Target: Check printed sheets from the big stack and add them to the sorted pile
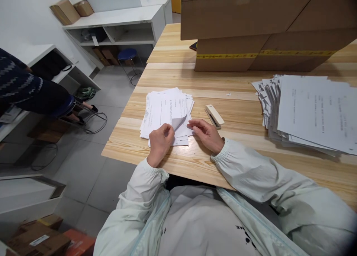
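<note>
A loose stack of printed paper sheets [160, 109] lies near the left edge of the wooden table. My left hand [161, 142] is closed in a pinch at the stack's near edge. Between its fingers is the corner of the top sheet of paper [178, 121], which curls up and shows its blank back. My right hand [205, 134] rests by the right side of the stack, its fingers loosely stretched out toward the sheets and holding nothing. Just beyond that hand lies a cream stapler [214, 116], apart from the fingers.
A taller, uneven pile of printed sheets [315, 114] stands on the right of the table [234, 88]. Large cardboard boxes [223, 58] are stacked at the back. To the left, a person [22, 81] sits on a stool. Several small boxes [41, 237] lie on the floor, lower left.
</note>
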`<state>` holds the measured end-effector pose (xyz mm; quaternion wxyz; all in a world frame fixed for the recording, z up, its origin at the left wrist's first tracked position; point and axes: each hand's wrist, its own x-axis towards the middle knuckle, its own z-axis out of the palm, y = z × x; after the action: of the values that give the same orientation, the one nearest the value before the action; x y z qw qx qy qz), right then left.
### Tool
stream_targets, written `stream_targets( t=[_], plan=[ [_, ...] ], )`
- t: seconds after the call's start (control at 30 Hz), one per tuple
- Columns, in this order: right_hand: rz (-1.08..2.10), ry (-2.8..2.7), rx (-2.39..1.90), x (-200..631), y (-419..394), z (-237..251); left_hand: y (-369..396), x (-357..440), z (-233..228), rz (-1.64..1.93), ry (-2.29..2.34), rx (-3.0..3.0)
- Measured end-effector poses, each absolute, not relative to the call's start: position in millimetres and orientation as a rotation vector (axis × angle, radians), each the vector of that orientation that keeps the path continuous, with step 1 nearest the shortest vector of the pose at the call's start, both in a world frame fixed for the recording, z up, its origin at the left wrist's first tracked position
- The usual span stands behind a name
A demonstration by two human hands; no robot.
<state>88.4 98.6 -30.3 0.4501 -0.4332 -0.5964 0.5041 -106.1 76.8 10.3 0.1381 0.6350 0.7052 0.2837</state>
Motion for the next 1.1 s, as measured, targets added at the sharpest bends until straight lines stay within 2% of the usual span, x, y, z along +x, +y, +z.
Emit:
stream_targets(
  t=[0.3, 0.5, 0.67, 0.9, 1.1],
  plan=[
    [1.293, -1.309, -1.228, 56, 128, -27, 68, -117, 16, 0.773, 1.777, 1.78],
    [1.095, -1.61, -1.039, 37, 121, -24, 88, -126, 38, 0.63, 1.71, 1.757],
    [0.996, -1.791, -0.975, 37, 106, -25, 112, -133, 35, 0.735, 1.659, 1.649],
    [1.022, -1.783, -1.025, 37, 106, -27, 118, -140, 11, 0.951, 1.591, 1.494],
    [1.015, -1.8, -1.0, 37, 106, -27, 118, -137, 11, 1.0, 1.57, 1.433]
  ],
)
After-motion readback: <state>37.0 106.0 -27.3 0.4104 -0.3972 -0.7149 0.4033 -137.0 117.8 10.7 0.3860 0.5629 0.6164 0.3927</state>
